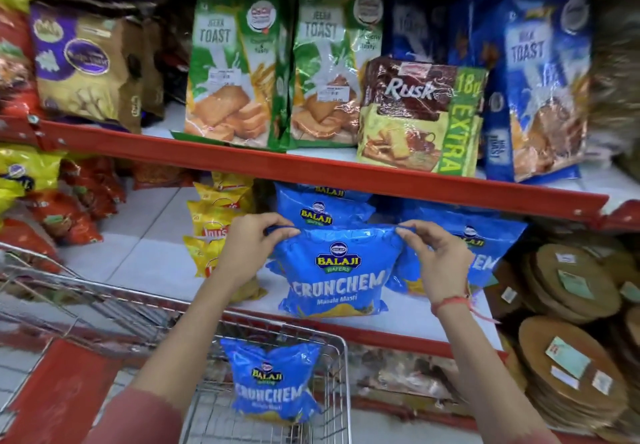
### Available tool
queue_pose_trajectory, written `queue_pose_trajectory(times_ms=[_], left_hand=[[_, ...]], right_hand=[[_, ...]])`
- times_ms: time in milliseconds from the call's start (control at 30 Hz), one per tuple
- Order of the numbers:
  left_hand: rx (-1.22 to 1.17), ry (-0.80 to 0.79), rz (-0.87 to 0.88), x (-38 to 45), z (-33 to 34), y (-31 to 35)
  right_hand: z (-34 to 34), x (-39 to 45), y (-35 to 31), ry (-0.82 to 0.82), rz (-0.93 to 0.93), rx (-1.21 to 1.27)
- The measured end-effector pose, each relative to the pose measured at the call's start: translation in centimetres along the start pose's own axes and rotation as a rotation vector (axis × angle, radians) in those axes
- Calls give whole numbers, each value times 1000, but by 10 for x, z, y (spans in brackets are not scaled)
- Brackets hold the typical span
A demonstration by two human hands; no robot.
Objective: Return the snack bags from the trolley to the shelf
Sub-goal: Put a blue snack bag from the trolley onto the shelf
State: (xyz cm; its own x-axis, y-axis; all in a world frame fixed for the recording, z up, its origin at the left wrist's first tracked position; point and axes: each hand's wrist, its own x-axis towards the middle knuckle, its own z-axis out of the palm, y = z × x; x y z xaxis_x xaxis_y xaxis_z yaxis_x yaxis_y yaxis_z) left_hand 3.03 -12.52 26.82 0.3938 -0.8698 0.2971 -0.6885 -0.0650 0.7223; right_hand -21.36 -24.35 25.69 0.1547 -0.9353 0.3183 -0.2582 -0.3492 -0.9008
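Note:
A blue Balaji Crunchem snack bag (pixel 337 273) stands upright at the front of the middle shelf (pixel 415 322). My left hand (pixel 254 241) pinches its top left corner and my right hand (pixel 434 253) pinches its top right corner. Behind it on the same shelf stand more blue Crunchem bags (pixel 322 209), and another (pixel 485 253) leans to the right. One further blue Crunchem bag (pixel 273 383) lies in the wire trolley (pixel 341 374) below, under my arms.
Yellow chip bags (pixel 216 221) stand left of the blue ones, red packs (pixel 65 215) further left. Toast and rusk packs (pixel 420 111) fill the upper shelf above a red shelf edge (pixel 311 169). Round brown stacked packs (pixel 571 339) sit at the right.

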Motion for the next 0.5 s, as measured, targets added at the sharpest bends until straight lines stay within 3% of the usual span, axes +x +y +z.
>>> queue_pose_trajectory(times_ms=[267,500], left_hand=[[80,-28,-48,5,26,-21],[48,230,26,-39,10,-35]], right_hand=[[11,-2,32,-23,94,-100],[35,-50,24,152,-241,-289]])
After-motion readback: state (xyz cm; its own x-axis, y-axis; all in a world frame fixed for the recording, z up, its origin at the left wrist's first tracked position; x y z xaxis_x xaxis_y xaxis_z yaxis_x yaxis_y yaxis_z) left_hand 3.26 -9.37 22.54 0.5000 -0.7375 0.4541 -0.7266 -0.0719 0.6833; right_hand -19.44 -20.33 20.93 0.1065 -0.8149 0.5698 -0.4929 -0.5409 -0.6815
